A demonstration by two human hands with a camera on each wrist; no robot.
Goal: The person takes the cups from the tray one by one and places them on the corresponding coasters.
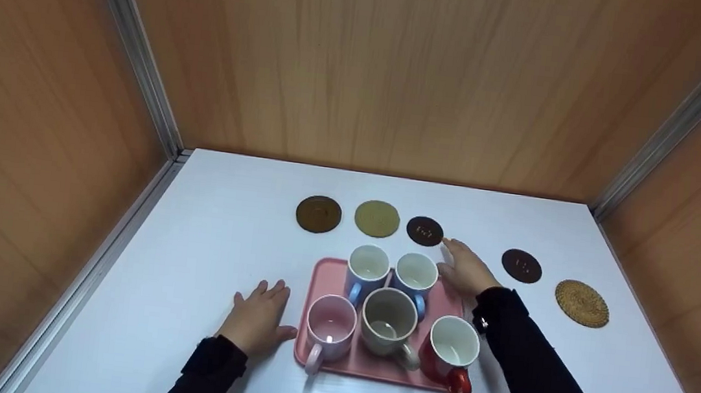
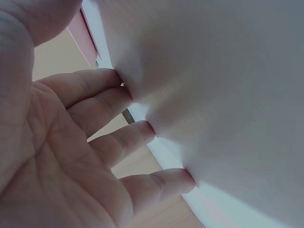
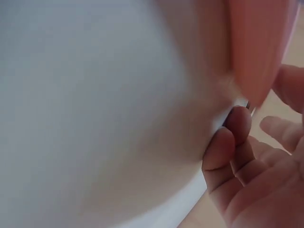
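A pink tray (image 1: pixel 330 279) carries several mugs: a pink mug (image 1: pixel 330 337), a grey mug (image 1: pixel 386 330), a red mug (image 1: pixel 436 368) with a white inside, and two blue mugs with pale insides. My left hand (image 1: pixel 256 320) rests on the table to the tray's left, fingers spread, its thumb tip at the tray's edge. In the left wrist view, the fingertips touch the white surface. My right hand (image 1: pixel 468 271) lies at the tray's far right corner, fingers extended towards a dark coaster (image 1: pixel 424 231). The right wrist view shows its fingertips on the table beside the tray (image 3: pixel 256 47).
A brown coaster (image 1: pixel 318 214) and a green coaster (image 1: pixel 377 219) lie behind the tray. Further right are another dark coaster (image 1: pixel 521 266) and a woven coaster (image 1: pixel 581 303). Wooden panels (image 1: pixel 370 68) enclose the white table (image 1: pixel 212 208) at the back and sides.
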